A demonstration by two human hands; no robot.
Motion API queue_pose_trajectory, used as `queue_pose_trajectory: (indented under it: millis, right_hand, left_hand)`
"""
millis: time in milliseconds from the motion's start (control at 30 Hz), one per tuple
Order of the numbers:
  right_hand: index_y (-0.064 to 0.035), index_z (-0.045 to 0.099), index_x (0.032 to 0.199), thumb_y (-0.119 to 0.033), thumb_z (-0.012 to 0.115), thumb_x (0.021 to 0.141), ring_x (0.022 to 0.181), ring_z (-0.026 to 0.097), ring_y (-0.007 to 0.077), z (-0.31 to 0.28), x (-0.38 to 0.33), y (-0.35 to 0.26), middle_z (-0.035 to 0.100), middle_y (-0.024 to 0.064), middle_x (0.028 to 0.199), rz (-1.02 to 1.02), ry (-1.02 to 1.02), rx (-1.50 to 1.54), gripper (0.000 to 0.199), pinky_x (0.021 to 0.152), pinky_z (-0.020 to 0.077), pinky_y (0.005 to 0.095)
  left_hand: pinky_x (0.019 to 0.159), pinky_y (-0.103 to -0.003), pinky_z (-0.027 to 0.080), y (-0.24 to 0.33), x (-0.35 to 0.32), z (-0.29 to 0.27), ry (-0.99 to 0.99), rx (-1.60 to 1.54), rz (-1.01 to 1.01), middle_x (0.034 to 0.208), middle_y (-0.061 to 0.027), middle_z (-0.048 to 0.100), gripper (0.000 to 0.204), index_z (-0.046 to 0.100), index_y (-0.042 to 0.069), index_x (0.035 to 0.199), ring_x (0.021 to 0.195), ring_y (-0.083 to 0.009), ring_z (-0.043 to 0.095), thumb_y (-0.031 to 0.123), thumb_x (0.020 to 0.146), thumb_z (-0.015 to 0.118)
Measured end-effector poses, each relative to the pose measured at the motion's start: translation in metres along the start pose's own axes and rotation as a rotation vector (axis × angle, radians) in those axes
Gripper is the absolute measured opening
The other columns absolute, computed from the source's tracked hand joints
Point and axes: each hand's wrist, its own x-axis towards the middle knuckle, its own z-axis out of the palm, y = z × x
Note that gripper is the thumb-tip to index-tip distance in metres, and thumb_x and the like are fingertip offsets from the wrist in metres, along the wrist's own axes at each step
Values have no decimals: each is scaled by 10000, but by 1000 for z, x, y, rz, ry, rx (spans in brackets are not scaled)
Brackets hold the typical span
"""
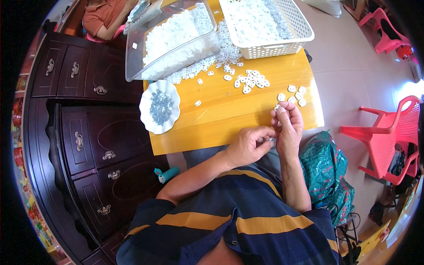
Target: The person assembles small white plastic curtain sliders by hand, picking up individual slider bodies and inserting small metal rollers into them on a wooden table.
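Note:
My right hand point(289, 126) is closed over the table's near right part, pinching a small white two-holed plastic piece point(277, 107) between thumb and forefinger. Beside it, my left hand point(251, 145) is closed too, its thumb and forefinger pressed together close to the right hand's fingers. Whatever the left fingers hold is too small to make out. Just beyond the right hand lies a small group of white pieces point(291, 88). Farther left is a larger loose cluster of similar pieces point(251, 80). A scalloped white dish point(175, 100) holds many tiny dark grey parts point(160, 107).
A clear plastic bin point(134, 66) heaped with white pieces overhangs the yellow table point(212, 128) at back left. Next to it stands a white perforated basket point(269, 49), also full. Dark wooden drawers point(84, 119) flank the left; red chairs point(380, 132) and a green bag point(322, 163) are rightward.

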Motion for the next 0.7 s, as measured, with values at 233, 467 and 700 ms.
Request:
queue_pose_trajectory:
  millis: [233,467,700]
  right_hand:
    - [-24,600,1109,-83,602,989,750,600,74,-2,1,3,656,35,874,-26,-24,1,133,668,482,204]
    - [-21,610,1093,-75,610,982,759,605,65,-3,2,5,662,30,874,-39,-104,-51,124,663,477,202]
    - [-21,619,1086,-79,615,976,760,604,52,0,-1,6,668,17,864,-12,-137,-137,124,661,471,195]
  left_hand:
    - [543,-184,399,7,6,-27,34,-33,-111,700,68,565,203,673,12,1085,594,11,479,-33,887,663]
    - [573,-169,420,-1,6,-38,154,-24,-63,812,60,581,217,673,14,1093,637,18,492,-41,882,679]
    - [580,-162,424,-4,6,-42,183,-51,-35,813,67,575,230,658,3,1117,648,21,491,-40,892,680]
